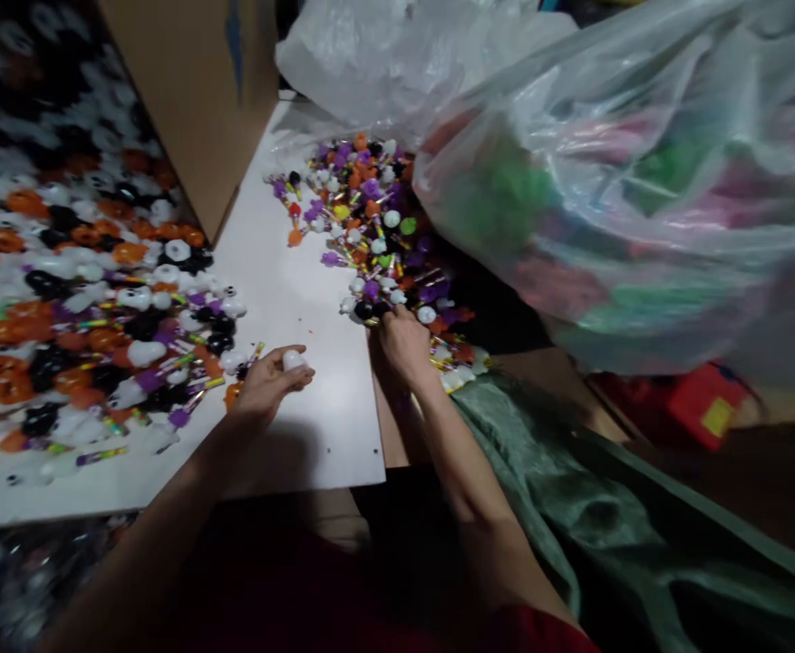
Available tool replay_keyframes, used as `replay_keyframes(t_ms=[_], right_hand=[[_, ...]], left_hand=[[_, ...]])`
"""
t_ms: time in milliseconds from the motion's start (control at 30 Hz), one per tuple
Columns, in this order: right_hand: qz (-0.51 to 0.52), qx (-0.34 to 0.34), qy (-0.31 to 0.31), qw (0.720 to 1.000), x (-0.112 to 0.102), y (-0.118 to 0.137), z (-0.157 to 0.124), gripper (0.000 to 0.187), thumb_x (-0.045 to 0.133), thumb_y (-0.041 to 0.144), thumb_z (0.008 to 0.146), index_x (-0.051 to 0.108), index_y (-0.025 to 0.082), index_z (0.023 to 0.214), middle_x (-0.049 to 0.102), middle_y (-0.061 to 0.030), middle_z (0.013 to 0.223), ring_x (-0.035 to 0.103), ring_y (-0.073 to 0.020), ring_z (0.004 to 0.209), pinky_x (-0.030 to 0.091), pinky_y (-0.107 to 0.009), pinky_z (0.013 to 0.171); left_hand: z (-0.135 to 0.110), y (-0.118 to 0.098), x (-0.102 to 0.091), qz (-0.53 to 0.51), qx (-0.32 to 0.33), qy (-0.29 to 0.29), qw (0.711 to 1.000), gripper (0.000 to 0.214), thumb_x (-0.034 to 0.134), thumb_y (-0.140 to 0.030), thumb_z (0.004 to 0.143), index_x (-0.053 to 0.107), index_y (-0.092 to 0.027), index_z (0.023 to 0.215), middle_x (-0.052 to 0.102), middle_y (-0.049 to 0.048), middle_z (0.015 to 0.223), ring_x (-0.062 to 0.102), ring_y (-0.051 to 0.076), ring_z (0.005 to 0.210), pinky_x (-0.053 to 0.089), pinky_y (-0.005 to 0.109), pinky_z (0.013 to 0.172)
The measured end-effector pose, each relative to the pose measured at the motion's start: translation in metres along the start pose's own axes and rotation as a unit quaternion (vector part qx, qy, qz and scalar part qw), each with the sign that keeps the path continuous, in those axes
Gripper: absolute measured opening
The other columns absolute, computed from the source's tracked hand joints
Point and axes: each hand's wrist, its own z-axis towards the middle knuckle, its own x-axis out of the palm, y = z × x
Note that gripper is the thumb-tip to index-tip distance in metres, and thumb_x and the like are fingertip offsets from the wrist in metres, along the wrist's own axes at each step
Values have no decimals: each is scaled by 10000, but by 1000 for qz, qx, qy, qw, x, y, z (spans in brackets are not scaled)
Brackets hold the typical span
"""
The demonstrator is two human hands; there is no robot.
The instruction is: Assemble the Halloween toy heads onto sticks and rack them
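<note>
Head view: left hand (269, 384) closed around a white plastic piece (295, 360) above the white worktop (308, 308). Right hand (405, 343) narrow, in the pile of small plastic parts (363, 222); grip unclear. Orange-black-white heap (63, 313) sits left.

plastic bag's contents (642, 209) blurred, white piece (294, 360) partly hidden in left hand (271, 383), heap (43, 308) cut off at left

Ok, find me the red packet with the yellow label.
In the head view, the red packet lies on the far right, just below the bulging clear plastic bag and beyond the green cloth.
</note>
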Motion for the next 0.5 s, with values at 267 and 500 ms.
replay_keyframes(t_ms=[267,500], right_hand=[[501,-120,-48,856,10,94,-68,105,530,262,872,547,207,959,646,-41,888,644,-164,777,533,-272,701],[359,-255,-22,897,-1,98,-69,218,437,199,956,582,199,1118,663,-103,1004,642,-190,879,514,-313,776]], left_hand=[[-5,-16,-14,-388,-95,-88,912,58,582,-169,884,552,-153,838,623,8,796,627,97,724,543,220,699],[-13,-18,-29,-260,-10,-86,962,200,727,-284,764,591,-162,844,640,20,814,598,120,722,505,234,650]])
